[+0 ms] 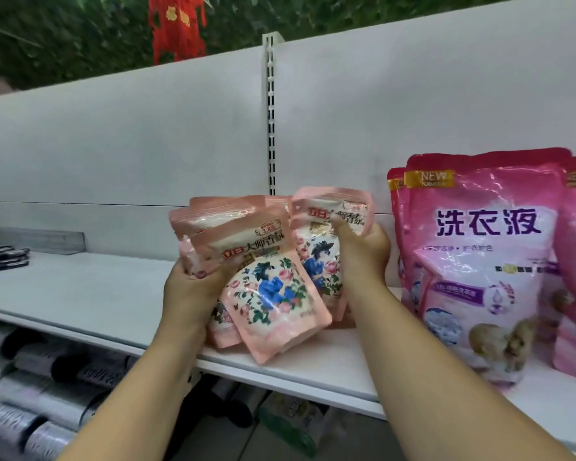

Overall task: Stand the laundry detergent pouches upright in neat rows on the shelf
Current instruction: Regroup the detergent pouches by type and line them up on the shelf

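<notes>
small pouches: glossy pale-pink film, crinkled, flat-sealed top edges, floral print with a blue figure on a white panel; several bunched together mid-shelf.
front pouch [273, 294]: tilted, top leaning left and bottom corner kicked right toward the shelf edge; long axis runs upper-left to lower-right. Lower end rests on the shelf.
right pouch [326, 247]: closer to upright, leaning slightly left, long axis near vertical, print facing the camera.
rear pouches [213, 214]: only the sealed tops show behind the front one (count unclear), stacked face to face.
left hand [193, 287]: fingers curled round the left edge of the bunch, thumb over the front pouch's upper left corner; grip is closed on the pouches.
right hand [363, 254]: fingers pinch the top of the right pouch, crumpling the film there; palm sits on its right side.
shelf [90, 294]: flat white painted board, matte, front lip rounded; the pouches sit near its front edge at the centre.
back panel [147, 134]: plain white sheet, split by a slotted white upright [271, 128].
large pouches [476, 261]: shiny hot-pink film, purple lettering, gold corner tag; standing upright just right of the right hand, two rows visible (one cut off at the frame edge).
dark packets [4, 257]: flat stack at far left of the shelf, blurred.
lower shelf: silver and black wrapped goods [30, 394], lying on their sides, too blurred to identify.
</notes>
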A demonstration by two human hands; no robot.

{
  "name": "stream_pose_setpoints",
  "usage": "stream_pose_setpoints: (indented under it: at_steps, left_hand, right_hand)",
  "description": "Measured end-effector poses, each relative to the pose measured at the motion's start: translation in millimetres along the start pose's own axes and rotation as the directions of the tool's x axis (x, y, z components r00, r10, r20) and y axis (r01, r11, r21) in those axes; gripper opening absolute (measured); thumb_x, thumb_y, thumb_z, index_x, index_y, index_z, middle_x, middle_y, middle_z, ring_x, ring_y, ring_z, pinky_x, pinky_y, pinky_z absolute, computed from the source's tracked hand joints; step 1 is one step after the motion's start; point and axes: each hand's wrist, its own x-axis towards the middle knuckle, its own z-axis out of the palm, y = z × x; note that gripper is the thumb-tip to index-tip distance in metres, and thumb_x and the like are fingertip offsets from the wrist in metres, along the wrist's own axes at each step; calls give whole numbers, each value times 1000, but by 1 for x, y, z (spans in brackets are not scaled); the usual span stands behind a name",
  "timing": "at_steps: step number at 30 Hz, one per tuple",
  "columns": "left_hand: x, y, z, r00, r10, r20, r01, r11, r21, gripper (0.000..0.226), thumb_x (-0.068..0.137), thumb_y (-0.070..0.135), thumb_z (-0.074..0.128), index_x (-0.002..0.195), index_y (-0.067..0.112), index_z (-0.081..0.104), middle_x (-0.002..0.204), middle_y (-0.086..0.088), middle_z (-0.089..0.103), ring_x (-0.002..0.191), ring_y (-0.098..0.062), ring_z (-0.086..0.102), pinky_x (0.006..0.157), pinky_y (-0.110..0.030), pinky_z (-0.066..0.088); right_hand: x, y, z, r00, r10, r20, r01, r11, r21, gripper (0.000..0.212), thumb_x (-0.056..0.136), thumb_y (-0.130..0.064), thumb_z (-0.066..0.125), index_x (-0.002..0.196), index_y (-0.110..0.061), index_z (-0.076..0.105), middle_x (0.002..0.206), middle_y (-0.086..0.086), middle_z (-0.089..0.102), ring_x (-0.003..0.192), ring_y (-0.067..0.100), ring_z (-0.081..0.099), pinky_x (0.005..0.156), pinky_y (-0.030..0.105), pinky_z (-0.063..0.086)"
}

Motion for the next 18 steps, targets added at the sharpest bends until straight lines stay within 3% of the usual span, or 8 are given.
stream_pose_setpoints:
  at_steps: [2,4,6,9,13,15,18]
  left_hand:
    - [5,8,-7,982,-68,179,63,997,36,34,55,10,79,84,10,62,70,-1,73,62,-16,69,55,-25,56]
    - [11,12,-14,946,-139,292,128,990,54,46,43,8,83,84,8,61,67,-4,72,58,-17,68,50,-25,55]
    - [15,12,-17,923,-182,338,172,983,60,57,36,21,79,87,6,61,69,-7,72,57,-19,68,49,-25,54]
    - [21,9,-16,898,-216,382,208,976,62,69,31,22,88,92,6,60,72,-9,72,60,-22,69,50,-27,55]
    - [27,6,-11,837,-245,489,240,968,75,95,13,39,93,96,7,61,79,-12,72,65,-24,69,55,-28,56]
    - [28,6,-5,789,-252,560,256,964,73,89,14,38,93,92,8,63,78,-12,71,64,-23,69,54,-28,56]
    - [30,4,0,734,-237,637,240,967,83,86,20,37,93,94,8,62,81,-13,72,67,-23,69,55,-28,55]
  right_hand:
    - [-3,1,1,997,14,76,-15,1000,14,22,84,-31,64,94,-13,56,87,1,60,74,14,54,58,22,42]
    - [-5,-1,2,989,27,147,-33,999,40,28,85,-36,61,100,-12,58,91,3,62,80,17,57,65,24,44]
    - [-7,-3,3,973,53,223,-65,997,48,27,88,-43,54,94,-17,59,84,1,63,78,17,59,67,26,45]
    - [-12,-7,3,940,92,329,-111,993,41,37,87,-56,42,77,-23,56,71,-3,59,65,11,54,59,24,43]
    - [-14,-4,10,888,131,440,-138,990,-16,59,84,-67,30,84,-20,64,89,9,70,86,25,65,84,35,50]
    - [-17,-6,13,770,181,612,-296,951,91,75,84,-71,17,102,-16,66,95,13,69,90,28,66,85,36,51]
    - [-20,-8,13,572,167,803,-437,891,125,80,83,-70,7,105,-16,62,81,9,72,72,21,69,65,25,55]
